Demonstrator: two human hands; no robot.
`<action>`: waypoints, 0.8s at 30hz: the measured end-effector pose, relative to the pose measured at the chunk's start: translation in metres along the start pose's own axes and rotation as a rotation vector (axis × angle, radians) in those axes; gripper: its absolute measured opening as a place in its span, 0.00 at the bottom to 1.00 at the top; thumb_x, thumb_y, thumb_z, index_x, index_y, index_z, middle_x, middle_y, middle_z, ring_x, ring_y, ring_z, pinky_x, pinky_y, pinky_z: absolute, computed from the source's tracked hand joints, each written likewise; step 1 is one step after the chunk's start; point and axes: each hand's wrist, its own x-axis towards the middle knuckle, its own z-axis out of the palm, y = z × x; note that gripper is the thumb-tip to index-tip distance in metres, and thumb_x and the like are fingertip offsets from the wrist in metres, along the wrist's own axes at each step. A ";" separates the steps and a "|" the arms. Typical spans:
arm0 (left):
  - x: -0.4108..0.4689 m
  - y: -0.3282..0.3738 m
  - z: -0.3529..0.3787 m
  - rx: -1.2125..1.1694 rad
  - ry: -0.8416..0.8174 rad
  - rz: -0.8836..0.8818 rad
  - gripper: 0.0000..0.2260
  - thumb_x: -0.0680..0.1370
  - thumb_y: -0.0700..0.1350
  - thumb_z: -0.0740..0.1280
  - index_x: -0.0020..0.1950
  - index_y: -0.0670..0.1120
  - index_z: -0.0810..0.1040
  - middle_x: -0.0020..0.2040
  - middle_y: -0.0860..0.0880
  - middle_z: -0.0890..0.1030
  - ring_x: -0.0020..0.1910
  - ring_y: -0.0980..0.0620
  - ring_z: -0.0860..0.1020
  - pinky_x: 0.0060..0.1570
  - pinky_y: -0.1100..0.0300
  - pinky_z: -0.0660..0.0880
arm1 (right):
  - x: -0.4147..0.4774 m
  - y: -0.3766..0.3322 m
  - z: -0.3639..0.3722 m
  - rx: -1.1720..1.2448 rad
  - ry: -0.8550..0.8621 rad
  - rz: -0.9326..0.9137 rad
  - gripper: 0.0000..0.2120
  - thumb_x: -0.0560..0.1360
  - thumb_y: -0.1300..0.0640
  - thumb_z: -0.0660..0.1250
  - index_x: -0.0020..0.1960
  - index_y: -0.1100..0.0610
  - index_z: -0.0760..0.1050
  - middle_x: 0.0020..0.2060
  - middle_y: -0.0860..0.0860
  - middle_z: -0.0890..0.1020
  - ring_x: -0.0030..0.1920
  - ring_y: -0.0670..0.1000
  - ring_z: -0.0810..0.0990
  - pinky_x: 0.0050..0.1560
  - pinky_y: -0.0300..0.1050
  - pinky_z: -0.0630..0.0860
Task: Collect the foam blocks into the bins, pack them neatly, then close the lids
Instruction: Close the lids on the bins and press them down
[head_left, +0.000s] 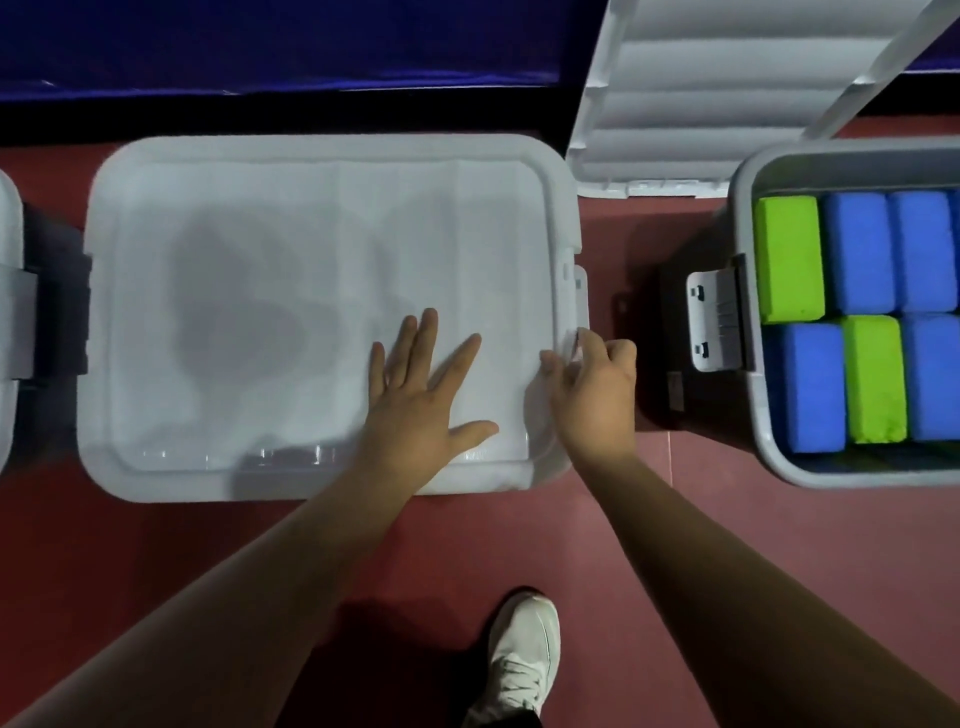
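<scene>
My left hand lies flat on the closed lid of the middle bin, fingers straight and spread, holding nothing. My right hand is at that lid's right edge, fingers curled round the latch, which they mostly hide, so I cannot tell whether it is snapped down. The lid is cloudy, with a dark patch on its left half, and I cannot make out what lies beneath.

Right of the lid stands an open bin, cut off by the frame, packed with foam blocks in rows: blue blocks and green blocks. Its own raised lid rises beyond the closed lid's far right corner, and its side clip faces my right hand. Left of the lid, only a sliver of a third bin shows. Nearer to me than the lid, my white shoe stands on the red floor.
</scene>
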 end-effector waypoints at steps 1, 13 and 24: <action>0.000 0.000 0.002 0.003 0.003 0.006 0.41 0.70 0.73 0.53 0.80 0.57 0.55 0.81 0.42 0.48 0.80 0.43 0.46 0.75 0.36 0.50 | 0.001 0.001 0.000 0.069 -0.037 0.091 0.24 0.78 0.43 0.68 0.68 0.54 0.70 0.58 0.50 0.67 0.56 0.56 0.75 0.62 0.52 0.77; 0.002 -0.006 0.016 -0.014 0.058 0.035 0.47 0.69 0.75 0.56 0.80 0.45 0.58 0.81 0.42 0.54 0.80 0.43 0.53 0.74 0.35 0.51 | 0.026 -0.019 -0.013 0.233 -0.056 0.305 0.15 0.73 0.47 0.73 0.53 0.55 0.74 0.44 0.48 0.81 0.44 0.49 0.82 0.45 0.45 0.80; 0.004 -0.008 0.007 -0.034 -0.065 0.011 0.52 0.69 0.76 0.53 0.80 0.40 0.52 0.81 0.44 0.50 0.80 0.46 0.49 0.76 0.40 0.48 | 0.010 -0.035 0.000 -0.417 0.102 -0.049 0.08 0.80 0.62 0.58 0.50 0.61 0.76 0.46 0.56 0.82 0.47 0.58 0.82 0.39 0.45 0.68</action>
